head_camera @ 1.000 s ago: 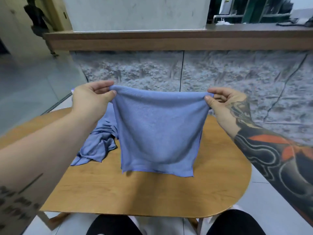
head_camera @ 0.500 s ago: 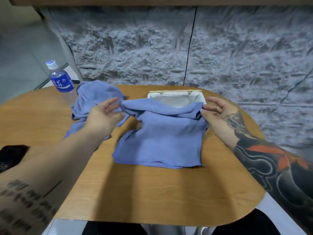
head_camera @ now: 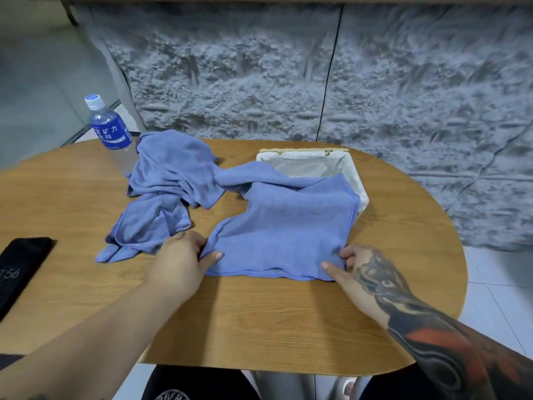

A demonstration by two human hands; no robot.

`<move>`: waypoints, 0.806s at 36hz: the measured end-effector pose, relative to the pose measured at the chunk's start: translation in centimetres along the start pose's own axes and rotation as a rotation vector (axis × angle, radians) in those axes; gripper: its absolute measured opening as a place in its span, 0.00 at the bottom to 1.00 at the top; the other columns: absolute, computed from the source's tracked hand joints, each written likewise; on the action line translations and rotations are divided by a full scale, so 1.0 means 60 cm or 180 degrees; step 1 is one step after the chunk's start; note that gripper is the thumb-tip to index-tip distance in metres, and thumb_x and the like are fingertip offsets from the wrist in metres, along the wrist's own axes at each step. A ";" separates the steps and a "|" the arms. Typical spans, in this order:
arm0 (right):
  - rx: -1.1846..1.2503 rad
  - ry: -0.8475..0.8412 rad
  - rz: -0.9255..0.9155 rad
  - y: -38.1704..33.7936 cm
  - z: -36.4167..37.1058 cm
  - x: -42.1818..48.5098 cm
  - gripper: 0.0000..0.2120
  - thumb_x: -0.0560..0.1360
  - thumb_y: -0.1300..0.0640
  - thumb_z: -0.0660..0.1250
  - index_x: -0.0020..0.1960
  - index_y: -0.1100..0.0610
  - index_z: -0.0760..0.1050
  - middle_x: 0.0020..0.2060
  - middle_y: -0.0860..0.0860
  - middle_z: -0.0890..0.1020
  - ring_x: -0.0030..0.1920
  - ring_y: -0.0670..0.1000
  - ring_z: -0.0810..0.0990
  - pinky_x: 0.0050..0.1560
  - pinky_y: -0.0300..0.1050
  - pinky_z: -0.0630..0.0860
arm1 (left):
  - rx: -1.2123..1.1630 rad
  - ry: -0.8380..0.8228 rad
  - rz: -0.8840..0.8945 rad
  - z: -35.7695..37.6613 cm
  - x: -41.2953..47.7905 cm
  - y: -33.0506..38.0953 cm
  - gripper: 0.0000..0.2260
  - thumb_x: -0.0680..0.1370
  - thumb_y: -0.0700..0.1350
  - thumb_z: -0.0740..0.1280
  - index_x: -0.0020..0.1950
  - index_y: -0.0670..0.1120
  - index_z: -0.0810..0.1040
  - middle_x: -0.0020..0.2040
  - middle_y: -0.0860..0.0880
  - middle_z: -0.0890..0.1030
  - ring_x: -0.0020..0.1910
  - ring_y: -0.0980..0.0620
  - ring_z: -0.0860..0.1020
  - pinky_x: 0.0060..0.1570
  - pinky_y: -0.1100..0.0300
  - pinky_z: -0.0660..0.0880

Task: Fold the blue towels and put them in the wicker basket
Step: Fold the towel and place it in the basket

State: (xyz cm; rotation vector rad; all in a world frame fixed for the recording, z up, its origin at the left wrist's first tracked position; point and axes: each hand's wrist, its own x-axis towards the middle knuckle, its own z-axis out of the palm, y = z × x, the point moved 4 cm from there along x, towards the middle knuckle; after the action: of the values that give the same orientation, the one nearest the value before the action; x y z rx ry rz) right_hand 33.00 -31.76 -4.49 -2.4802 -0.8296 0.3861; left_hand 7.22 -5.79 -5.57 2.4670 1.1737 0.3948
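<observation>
A blue towel (head_camera: 288,226) lies spread on the wooden table (head_camera: 259,319), its far edge draped over the front of the wicker basket (head_camera: 357,180), which has a white cloth lining. My left hand (head_camera: 184,255) pinches the towel's near left corner. My right hand (head_camera: 346,261) pinches the near right corner. A second blue towel (head_camera: 164,192) lies crumpled to the left of the first, touching it at the top.
A water bottle (head_camera: 108,131) with a blue label stands at the table's far left. A black phone (head_camera: 20,267) lies at the left edge. A grey textured wall stands right behind the table.
The towel, held up in the air a second ago, was laid down over the table and basket. Both hands let go of the top corners and moved to the near corners.
</observation>
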 end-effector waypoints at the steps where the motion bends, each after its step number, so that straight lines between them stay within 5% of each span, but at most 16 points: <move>1: -0.0209 -0.0034 -0.0050 -0.004 0.000 -0.001 0.21 0.70 0.32 0.75 0.52 0.45 0.75 0.45 0.43 0.78 0.48 0.48 0.80 0.46 0.45 0.78 | 0.0100 -0.0041 -0.0013 0.001 0.000 -0.002 0.15 0.75 0.61 0.74 0.41 0.52 0.75 0.38 0.52 0.75 0.43 0.47 0.75 0.40 0.51 0.73; 4: -0.0484 -0.0076 -0.0146 -0.006 0.003 -0.001 0.20 0.69 0.30 0.73 0.47 0.44 0.74 0.47 0.45 0.78 0.52 0.51 0.78 0.49 0.46 0.75 | 0.0295 -0.0132 0.0017 0.005 0.000 0.000 0.19 0.76 0.59 0.73 0.33 0.54 0.68 0.37 0.51 0.70 0.40 0.46 0.71 0.38 0.52 0.69; 8: -0.0133 -0.0054 -0.0182 -0.013 -0.001 -0.002 0.18 0.71 0.40 0.77 0.36 0.51 0.74 0.33 0.47 0.78 0.36 0.50 0.78 0.34 0.47 0.74 | 0.0501 -0.0274 -0.0026 0.002 -0.008 0.013 0.21 0.78 0.58 0.70 0.34 0.55 0.62 0.37 0.52 0.66 0.41 0.46 0.69 0.42 0.48 0.73; 11: 0.0416 -0.0068 -0.0088 -0.015 -0.009 -0.006 0.13 0.73 0.48 0.78 0.40 0.53 0.76 0.31 0.47 0.77 0.30 0.47 0.75 0.28 0.40 0.65 | 0.0005 -0.0261 -0.0167 -0.014 -0.011 0.027 0.19 0.81 0.54 0.68 0.36 0.50 0.64 0.32 0.49 0.70 0.33 0.45 0.71 0.33 0.51 0.65; 14: 0.1130 0.0064 -0.0004 -0.017 -0.032 -0.007 0.09 0.73 0.52 0.79 0.42 0.52 0.80 0.38 0.46 0.86 0.39 0.49 0.85 0.36 0.42 0.76 | -0.0521 -0.0126 -0.0331 -0.041 -0.008 0.037 0.16 0.81 0.52 0.70 0.39 0.48 0.69 0.29 0.49 0.70 0.30 0.48 0.70 0.31 0.53 0.63; 17: 0.1624 0.0182 0.0157 -0.020 -0.059 -0.007 0.07 0.75 0.51 0.78 0.44 0.52 0.81 0.42 0.46 0.88 0.43 0.48 0.87 0.40 0.41 0.77 | -0.1154 -0.0125 -0.0549 -0.067 -0.007 0.052 0.09 0.81 0.52 0.70 0.54 0.49 0.73 0.31 0.44 0.79 0.30 0.47 0.78 0.33 0.53 0.73; 19: 0.1859 0.0271 0.0212 -0.024 -0.072 -0.006 0.09 0.75 0.45 0.76 0.45 0.50 0.83 0.41 0.48 0.89 0.43 0.52 0.87 0.44 0.51 0.82 | -0.1538 -0.0084 -0.0693 -0.085 -0.010 0.063 0.11 0.82 0.51 0.70 0.60 0.53 0.70 0.34 0.47 0.83 0.30 0.49 0.80 0.30 0.57 0.73; 21: 0.2232 0.0287 0.0227 -0.031 -0.079 -0.007 0.07 0.76 0.47 0.75 0.46 0.51 0.83 0.42 0.52 0.89 0.41 0.56 0.87 0.45 0.58 0.84 | -0.1971 -0.0071 -0.0737 -0.098 -0.012 0.072 0.09 0.82 0.49 0.69 0.59 0.55 0.72 0.33 0.49 0.83 0.30 0.50 0.79 0.32 0.59 0.73; 24: 0.2904 0.0291 0.0310 -0.044 -0.092 -0.011 0.03 0.80 0.62 0.73 0.50 0.57 0.79 0.46 0.57 0.89 0.36 0.49 0.87 0.36 0.44 0.83 | -0.2619 -0.0219 -0.0766 -0.113 -0.015 0.081 0.03 0.83 0.44 0.69 0.56 0.50 0.78 0.33 0.53 0.81 0.36 0.49 0.77 0.38 0.54 0.77; 29: 0.3313 0.0186 0.0050 -0.068 -0.120 -0.030 0.15 0.79 0.69 0.70 0.59 0.51 0.78 0.44 0.60 0.89 0.39 0.54 0.87 0.31 0.46 0.82 | -0.2948 -0.0438 -0.0674 -0.139 -0.029 0.094 0.06 0.79 0.42 0.74 0.55 0.46 0.83 0.37 0.50 0.80 0.36 0.49 0.73 0.38 0.61 0.73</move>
State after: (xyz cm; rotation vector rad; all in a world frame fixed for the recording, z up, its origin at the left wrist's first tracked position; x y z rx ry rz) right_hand 32.53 -32.64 3.92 -1.5131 -0.4045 0.5638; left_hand 6.64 -8.62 4.23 1.5313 0.8913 0.5405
